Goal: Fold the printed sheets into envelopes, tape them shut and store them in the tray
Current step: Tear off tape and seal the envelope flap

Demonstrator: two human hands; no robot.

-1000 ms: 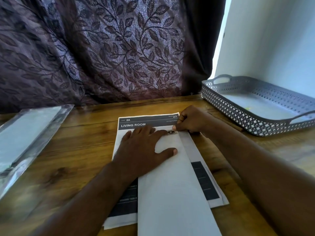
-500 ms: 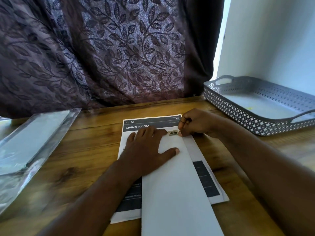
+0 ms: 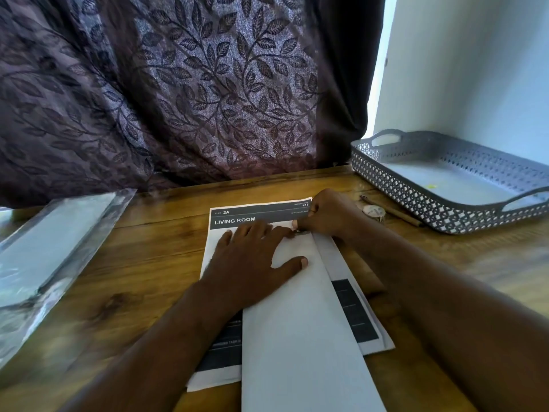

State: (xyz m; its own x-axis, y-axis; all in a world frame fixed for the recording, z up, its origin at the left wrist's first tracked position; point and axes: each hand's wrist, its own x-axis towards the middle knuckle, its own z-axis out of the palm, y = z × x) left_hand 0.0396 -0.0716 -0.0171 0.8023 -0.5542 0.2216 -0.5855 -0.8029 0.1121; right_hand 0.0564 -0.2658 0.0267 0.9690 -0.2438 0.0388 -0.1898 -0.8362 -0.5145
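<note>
A printed sheet (image 3: 255, 216) headed "LIVING ROOM" lies flat in the middle of the wooden table. On top of it lies a long white folded sheet (image 3: 300, 337), running toward me. My left hand (image 3: 255, 263) rests flat on the upper part of the folded sheet, fingers spread. My right hand (image 3: 325, 212) is curled at the folded sheet's top right corner and pinches that edge; its thumb tip meets my left fingertips. A small dark mark (image 3: 298, 232) shows between them. The grey perforated tray (image 3: 416, 200) stands at the right.
A roll of tape (image 3: 372, 211) and a thin pen (image 3: 396, 214) lie between my right wrist and the tray. A clear plastic sleeve holding paper (image 3: 50, 242) lies at the left. A dark leaf-patterned curtain hangs behind the table; a white wall rises behind the tray.
My right thumb has moved left to my left fingertips and now nearly covers the small dark mark. My left hand stays flat on the folded sheet.
</note>
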